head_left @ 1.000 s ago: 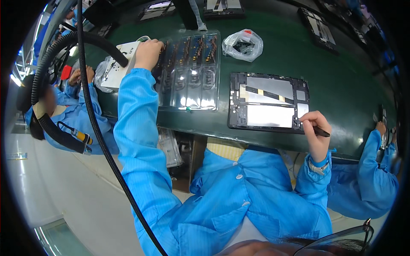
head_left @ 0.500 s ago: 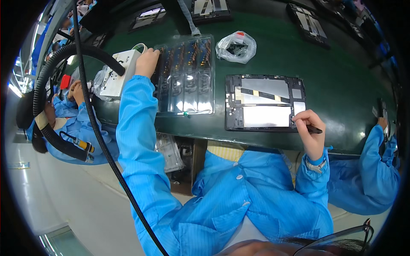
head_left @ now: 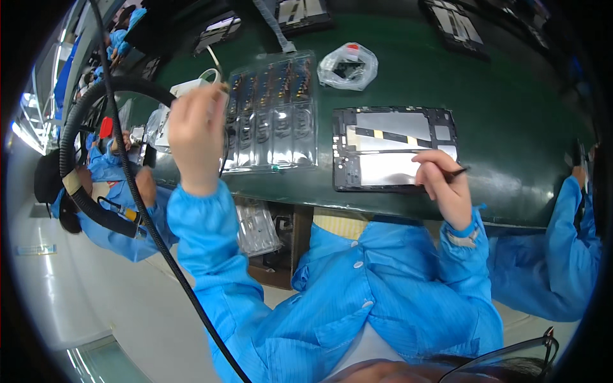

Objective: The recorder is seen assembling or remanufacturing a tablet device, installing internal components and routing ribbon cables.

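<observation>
My left hand (head_left: 198, 131) is raised beside the clear plastic tray (head_left: 271, 167), smeared by motion. Its fingers are pinched on what looks like a thin flex cable (head_left: 225, 153), a dark strip hanging below them. Flex cables with copper-coloured ends lie in the tray's slots. To the right, an opened tablet (head_left: 389, 175) lies flat on the table, its silver inner plates and a black-and-yellow strip showing. My right hand (head_left: 445, 188) is closed over the tablet's near right part on a slim dark pen-like tool (head_left: 461, 171); the tool's working end is hidden.
A white box (head_left: 182, 89) with a thick black hose (head_left: 83, 105) stands left of the tray. Behind the tablet lies a clear plastic bag (head_left: 348, 67) holding dark parts. More opened tablets (head_left: 454, 25) lie at the back. Co-workers in blue sit on both sides.
My left hand has left the tray's far left edge, coming up and nearer with the strip. My right hand has shifted slightly left over the tablet, the tool still in it.
</observation>
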`<state>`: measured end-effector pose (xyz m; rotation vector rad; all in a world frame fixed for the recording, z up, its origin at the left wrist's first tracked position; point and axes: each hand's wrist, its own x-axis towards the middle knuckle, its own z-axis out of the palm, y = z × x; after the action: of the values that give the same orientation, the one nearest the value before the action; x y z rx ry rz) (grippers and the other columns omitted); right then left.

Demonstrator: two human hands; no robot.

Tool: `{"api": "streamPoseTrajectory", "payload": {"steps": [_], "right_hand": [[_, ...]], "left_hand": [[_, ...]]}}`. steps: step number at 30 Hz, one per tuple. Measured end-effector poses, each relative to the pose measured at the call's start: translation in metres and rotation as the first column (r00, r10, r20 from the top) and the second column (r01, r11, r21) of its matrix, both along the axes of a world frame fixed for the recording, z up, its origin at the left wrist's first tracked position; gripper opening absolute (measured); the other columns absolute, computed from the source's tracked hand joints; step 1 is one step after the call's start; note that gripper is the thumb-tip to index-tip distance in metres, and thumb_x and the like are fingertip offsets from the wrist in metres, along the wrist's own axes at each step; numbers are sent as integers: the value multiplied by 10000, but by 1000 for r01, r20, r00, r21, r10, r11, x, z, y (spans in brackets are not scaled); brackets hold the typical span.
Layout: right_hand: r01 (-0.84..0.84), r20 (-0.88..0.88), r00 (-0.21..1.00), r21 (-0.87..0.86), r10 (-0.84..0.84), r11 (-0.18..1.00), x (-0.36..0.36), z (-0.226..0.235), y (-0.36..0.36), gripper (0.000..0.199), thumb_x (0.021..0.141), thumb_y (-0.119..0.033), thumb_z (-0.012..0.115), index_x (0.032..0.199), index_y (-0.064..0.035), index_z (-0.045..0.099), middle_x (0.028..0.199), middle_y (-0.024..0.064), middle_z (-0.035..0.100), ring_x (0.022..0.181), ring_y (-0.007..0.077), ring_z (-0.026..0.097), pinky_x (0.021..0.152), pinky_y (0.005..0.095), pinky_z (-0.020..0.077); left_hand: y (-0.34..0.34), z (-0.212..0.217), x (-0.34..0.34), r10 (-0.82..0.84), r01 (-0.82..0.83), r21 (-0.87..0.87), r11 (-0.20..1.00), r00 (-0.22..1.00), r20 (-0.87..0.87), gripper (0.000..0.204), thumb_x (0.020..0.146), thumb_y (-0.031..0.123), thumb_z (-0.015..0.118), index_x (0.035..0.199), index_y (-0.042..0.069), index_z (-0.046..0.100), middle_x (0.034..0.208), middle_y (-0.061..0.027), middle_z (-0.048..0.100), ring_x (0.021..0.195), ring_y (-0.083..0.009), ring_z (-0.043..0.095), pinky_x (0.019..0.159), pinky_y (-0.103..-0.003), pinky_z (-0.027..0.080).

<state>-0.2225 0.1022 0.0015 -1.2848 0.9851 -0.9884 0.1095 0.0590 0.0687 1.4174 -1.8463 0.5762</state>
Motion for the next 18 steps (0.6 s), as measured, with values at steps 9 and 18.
{"api": "streamPoseTrajectory", "payload": {"steps": [9, 18], "right_hand": [[-58, 259, 964, -3, 57, 998, 53, -2, -9, 218, 832, -59, 525, 1027, 17, 586, 930, 57, 623, 756, 80, 551, 649, 200, 437], [-42, -112, 994, -268, 12, 962, 38, 4, 12, 169, 750, -24, 633, 915, 10, 613, 782, 113, 603, 688, 165, 584, 573, 257, 451]], "left_hand": [[69, -53, -116, -560, 560, 61, 826, 803, 205, 302, 581, 43, 670, 880, 18, 640, 856, -73, 581, 685, -215, 564, 592, -296, 500], [66, -38, -130, -375, 376, 228, 898, 926, -48, 283, 702, 204, 661, 965, 112, 611, 964, 8, 589, 853, -168, 544, 894, -405, 318]]}}
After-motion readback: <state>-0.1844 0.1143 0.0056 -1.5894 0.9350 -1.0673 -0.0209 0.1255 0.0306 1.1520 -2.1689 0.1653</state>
